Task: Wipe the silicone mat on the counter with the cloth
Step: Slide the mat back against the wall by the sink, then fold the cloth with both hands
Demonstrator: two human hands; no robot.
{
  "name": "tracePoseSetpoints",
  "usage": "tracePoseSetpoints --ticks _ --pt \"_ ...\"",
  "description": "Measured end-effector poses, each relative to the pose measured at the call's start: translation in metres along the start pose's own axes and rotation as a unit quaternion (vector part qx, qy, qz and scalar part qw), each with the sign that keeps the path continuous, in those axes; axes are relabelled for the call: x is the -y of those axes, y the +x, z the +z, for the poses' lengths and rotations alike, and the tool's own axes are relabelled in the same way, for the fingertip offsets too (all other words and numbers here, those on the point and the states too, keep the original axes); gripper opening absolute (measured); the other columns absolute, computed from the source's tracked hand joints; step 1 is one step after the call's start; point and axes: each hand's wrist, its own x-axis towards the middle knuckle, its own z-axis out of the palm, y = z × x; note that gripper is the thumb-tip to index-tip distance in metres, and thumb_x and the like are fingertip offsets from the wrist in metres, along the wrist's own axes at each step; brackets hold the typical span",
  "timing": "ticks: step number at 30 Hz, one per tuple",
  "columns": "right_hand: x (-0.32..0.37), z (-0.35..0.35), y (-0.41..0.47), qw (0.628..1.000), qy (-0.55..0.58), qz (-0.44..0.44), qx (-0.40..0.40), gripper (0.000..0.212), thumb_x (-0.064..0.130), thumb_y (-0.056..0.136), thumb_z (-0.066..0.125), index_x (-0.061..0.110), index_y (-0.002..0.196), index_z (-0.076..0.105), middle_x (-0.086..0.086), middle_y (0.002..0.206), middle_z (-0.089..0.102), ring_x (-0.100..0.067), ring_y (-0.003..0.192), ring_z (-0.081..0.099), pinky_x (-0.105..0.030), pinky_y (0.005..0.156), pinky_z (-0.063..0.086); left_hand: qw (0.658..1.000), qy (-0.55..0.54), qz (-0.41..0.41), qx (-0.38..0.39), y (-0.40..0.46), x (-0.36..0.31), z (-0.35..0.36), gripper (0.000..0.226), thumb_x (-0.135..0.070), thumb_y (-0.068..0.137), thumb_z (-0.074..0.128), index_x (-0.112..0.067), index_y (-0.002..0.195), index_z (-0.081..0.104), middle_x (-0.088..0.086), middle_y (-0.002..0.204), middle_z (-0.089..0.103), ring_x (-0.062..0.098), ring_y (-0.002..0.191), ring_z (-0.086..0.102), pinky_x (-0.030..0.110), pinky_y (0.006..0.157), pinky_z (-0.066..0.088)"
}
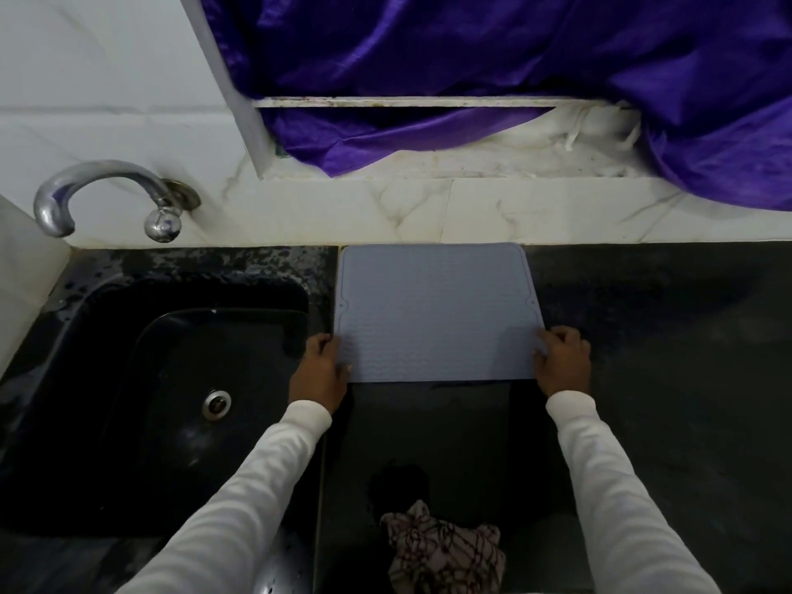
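Note:
A pale blue-grey silicone mat [437, 310] lies on the dark counter [664, 336], its far edge against the tiled wall. My left hand [319, 370] grips the mat's near left corner, fingers curled over its edge. My right hand [561, 362] grips the near right corner the same way. The mat's near edge looks slightly lifted off the counter. A crumpled white cloth with dark red lines [445, 550] lies on the counter close to me, well apart from both hands.
A black sink [128, 379] with a metal drain sits left of the mat, under a chrome tap [107, 195]. White marble tiles form the back wall. A purple fabric [514, 57] hangs over the ledge behind.

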Motion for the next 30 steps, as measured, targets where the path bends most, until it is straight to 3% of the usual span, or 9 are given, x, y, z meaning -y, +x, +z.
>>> tracePoseSetpoints --ticks 5,8,12,16,18,21,25,28,30 --pt "0.026 -0.008 -0.063 0.982 0.085 -0.157 0.055 0.029 0.005 0.082 0.067 0.014 0.109 0.069 -0.008 0.106 0.064 -0.032 0.098 0.056 -0.039 0.086 0.048 0.986 -0.032 0.163 0.032 -0.070 -0.010 0.010 0.044 -0.041 0.084 0.059 -0.024 0.125 0.061 -0.001 0.129 0.052 0.021 0.118 0.054 0.040 0.093 0.052" --pt "0.037 -0.015 -0.124 0.956 0.108 -0.236 0.138 0.024 0.034 0.089 0.060 0.025 0.109 0.069 0.006 0.103 0.065 -0.020 0.096 0.057 -0.032 0.087 0.045 0.969 -0.051 0.227 0.079 -0.126 -0.017 0.021 0.044 -0.046 0.087 0.060 -0.029 0.129 0.059 -0.006 0.128 0.054 0.015 0.117 0.053 0.036 0.096 0.049" --pt "0.040 -0.027 -0.205 0.934 0.095 -0.264 0.223 0.061 0.073 0.086 0.037 0.033 0.126 0.059 0.011 0.114 0.059 -0.010 0.106 0.047 -0.024 0.089 0.041 0.951 -0.061 0.269 0.137 -0.190 -0.020 0.033 0.063 -0.067 0.085 0.057 -0.035 0.138 0.049 -0.010 0.138 0.048 0.015 0.123 0.049 0.037 0.098 0.048" --pt "0.027 -0.022 -0.263 0.938 0.054 -0.277 0.203 0.080 0.080 0.076 0.047 0.032 0.139 0.047 0.008 0.130 0.054 -0.014 0.117 0.044 -0.029 0.093 0.043 0.935 -0.036 0.313 0.160 -0.223 -0.016 0.044 0.085 -0.077 0.079 0.057 -0.033 0.148 0.037 -0.008 0.154 0.032 0.020 0.134 0.041 0.041 0.107 0.040" --pt "0.023 -0.014 -0.284 0.943 0.033 -0.270 0.190 0.080 0.075 0.074 0.055 0.034 0.141 0.043 0.009 0.136 0.050 -0.014 0.120 0.043 -0.031 0.095 0.044 0.937 -0.017 0.316 0.151 -0.228 -0.015 0.047 0.087 -0.077 0.081 0.054 -0.029 0.150 0.034 -0.005 0.157 0.027 0.023 0.136 0.037 0.042 0.109 0.038" --pt "0.023 -0.005 -0.302 0.957 0.039 -0.238 0.160 0.065 0.045 0.081 0.062 0.034 0.142 0.041 0.005 0.140 0.047 -0.017 0.122 0.042 -0.034 0.096 0.047 0.937 0.016 0.316 0.151 -0.228 -0.018 0.049 0.080 -0.064 0.084 0.055 -0.024 0.150 0.033 0.000 0.161 0.019 0.026 0.135 0.034 0.043 0.107 0.036" --pt "0.034 0.003 -0.305 0.971 0.052 -0.206 0.111 0.056 0.024 0.078 0.059 0.026 0.134 0.054 -0.003 0.134 0.052 -0.021 0.118 0.045 -0.032 0.094 0.045 0.937 0.008 0.319 0.140 -0.222 -0.023 0.048 0.068 -0.042 0.081 0.067 -0.019 0.141 0.048 -0.002 0.148 0.046 0.021 0.120 0.043 0.045 0.099 0.046" --pt "0.041 0.007 -0.301 0.973 0.031 -0.212 0.091 0.054 0.023 0.076 0.051 0.021 0.130 0.059 -0.004 0.123 0.058 -0.021 0.110 0.045 -0.036 0.087 0.052 0.944 -0.006 0.292 0.156 -0.217 -0.026 0.044 0.056 -0.039 0.086 0.055 -0.018 0.138 0.053 0.000 0.138 0.056 0.026 0.116 0.051 0.043 0.102 0.043" --pt "0.043 0.008 -0.299 0.973 0.024 -0.206 0.100 0.054 0.014 0.074 0.058 0.019 0.127 0.060 -0.004 0.119 0.059 -0.023 0.106 0.047 -0.039 0.080 0.054 0.946 -0.011 0.279 0.166 -0.217 -0.029 0.042 0.052 -0.036 0.090 0.055 -0.015 0.137 0.053 0.005 0.132 0.059 0.029 0.116 0.052 0.043 0.100 0.044"
